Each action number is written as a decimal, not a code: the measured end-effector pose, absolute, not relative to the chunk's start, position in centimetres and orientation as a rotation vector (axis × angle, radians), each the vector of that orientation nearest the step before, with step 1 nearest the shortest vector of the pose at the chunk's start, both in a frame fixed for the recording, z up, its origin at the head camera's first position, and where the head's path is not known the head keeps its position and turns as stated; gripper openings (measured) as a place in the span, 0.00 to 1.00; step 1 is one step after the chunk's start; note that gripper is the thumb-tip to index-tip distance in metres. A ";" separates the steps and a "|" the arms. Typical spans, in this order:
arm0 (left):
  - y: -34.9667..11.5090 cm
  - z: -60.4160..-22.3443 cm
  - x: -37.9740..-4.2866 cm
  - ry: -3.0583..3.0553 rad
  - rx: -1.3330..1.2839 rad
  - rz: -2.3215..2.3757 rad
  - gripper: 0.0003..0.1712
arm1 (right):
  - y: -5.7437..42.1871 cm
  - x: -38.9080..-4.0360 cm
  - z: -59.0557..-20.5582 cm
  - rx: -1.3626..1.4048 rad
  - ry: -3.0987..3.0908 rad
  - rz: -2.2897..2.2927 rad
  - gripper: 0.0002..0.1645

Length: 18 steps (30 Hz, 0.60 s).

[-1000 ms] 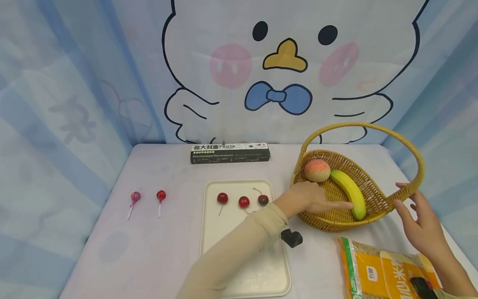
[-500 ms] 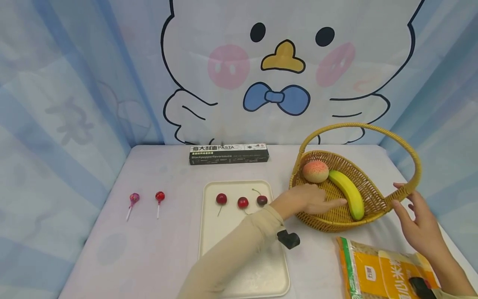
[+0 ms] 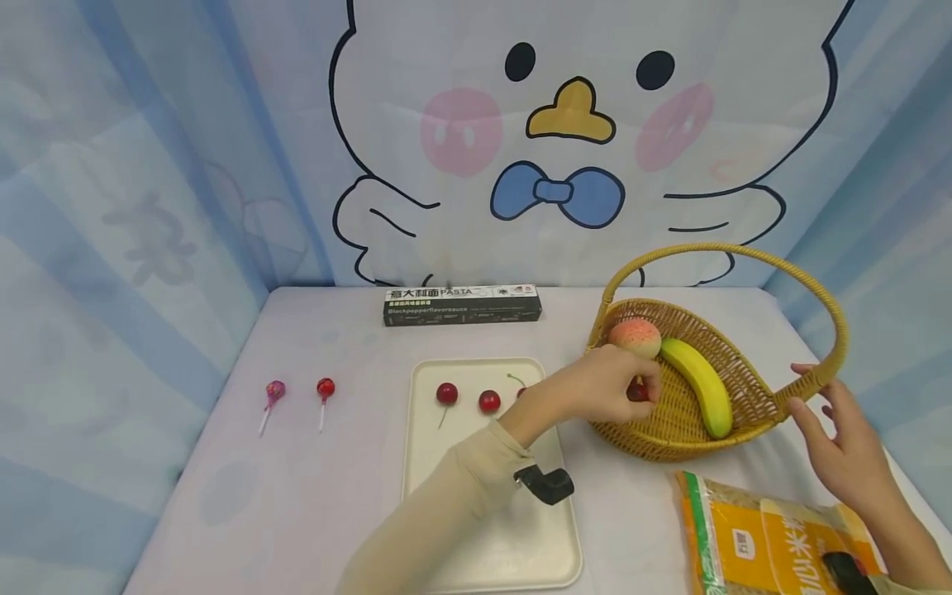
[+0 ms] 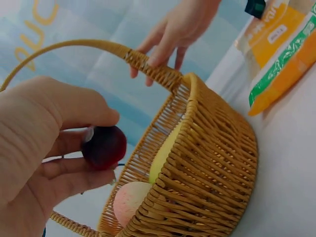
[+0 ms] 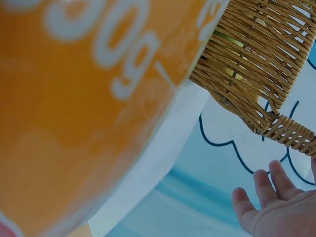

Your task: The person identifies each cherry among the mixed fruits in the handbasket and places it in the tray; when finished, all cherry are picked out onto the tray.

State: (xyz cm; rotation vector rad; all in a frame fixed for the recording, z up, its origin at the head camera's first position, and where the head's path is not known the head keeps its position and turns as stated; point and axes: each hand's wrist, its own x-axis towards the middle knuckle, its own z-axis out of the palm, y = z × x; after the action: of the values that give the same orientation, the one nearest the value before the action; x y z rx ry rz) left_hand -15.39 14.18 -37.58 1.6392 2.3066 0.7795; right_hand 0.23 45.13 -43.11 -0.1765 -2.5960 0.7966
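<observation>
My left hand is over the near left side of the wicker basket, pinching a dark red cherry between thumb and fingers. In the head view that cherry shows partly beside the fingers. A peach and a banana lie inside the basket. At the right base of the basket's handle, my right hand pinches it with thumb and index finger. The other fingers spread loosely beside it. On the cream tray lie two cherries in sight and one mostly hidden by my left wrist.
An orange food bag lies in front of the basket, under my right forearm. A black pasta box stands along the back edge. Two lollipops, one pink and one red, lie at the left.
My left hand, earlier low in the basket with its index finger stretched toward the banana, has drawn back and up with a cherry now visible in it. My right hand stays on the handle.
</observation>
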 end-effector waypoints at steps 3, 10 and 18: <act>13.7 -37.5 -15.0 2.344 1.676 0.827 0.03 | 45.2 0.2 -43.0 -0.172 -2.594 0.794 0.33; 12.5 -37.9 -14.5 2.429 1.733 0.856 0.02 | 45.3 0.2 -43.0 -0.142 -2.563 0.799 0.33; 11.3 -38.4 -14.3 2.487 1.717 0.817 0.02 | 45.1 0.1 -43.1 -0.159 -2.572 0.803 0.33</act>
State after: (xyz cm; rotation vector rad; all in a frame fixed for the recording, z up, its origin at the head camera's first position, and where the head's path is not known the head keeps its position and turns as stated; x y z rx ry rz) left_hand -14.29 11.28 -38.41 1.7170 2.4866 0.8170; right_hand 0.09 45.09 -43.09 -0.1594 -2.5724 0.8030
